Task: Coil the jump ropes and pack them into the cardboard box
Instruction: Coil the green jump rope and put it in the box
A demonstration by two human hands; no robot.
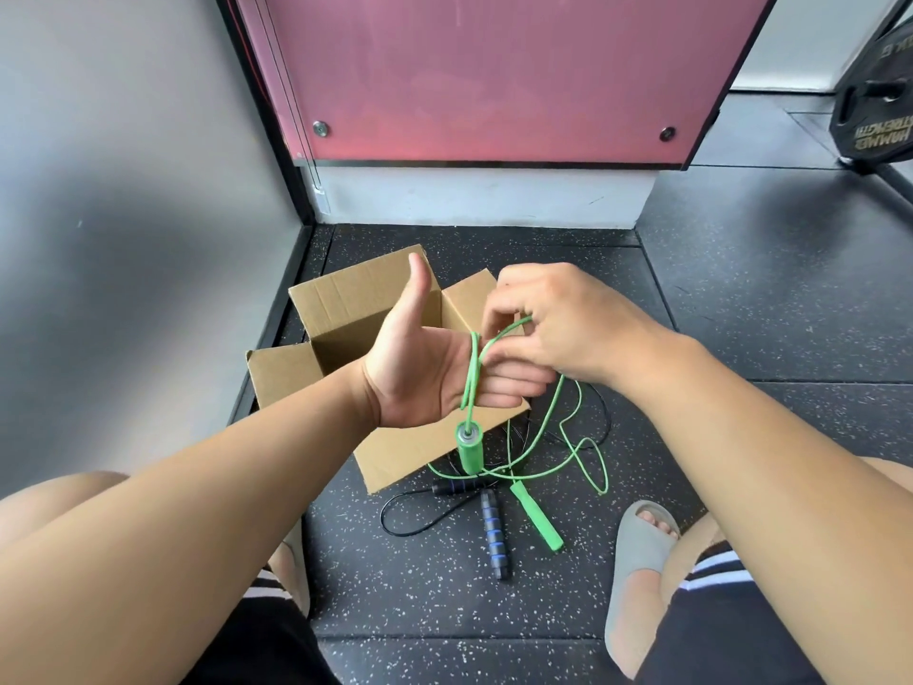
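Note:
My left hand [425,373] is held flat, palm toward me, thumb up, over the open cardboard box [346,309]. The green jump rope [473,373] is wound round its fingers, and one green handle [468,447] hangs below the palm. My right hand [558,323] pinches the green cord just beyond the left fingers. The rest of the green cord [573,452] lies in loose loops on the floor, with its second green handle [536,514] lying flat. A black jump rope with blue-ringed handles [494,533] lies on the floor in front of the box.
The box stands on a speckled black rubber floor [741,299] in a corner, between a grey wall on the left and a pink panel [494,76] behind. A black weight plate [874,121] leans at the far right. My feet in grey slides [642,561] flank the ropes.

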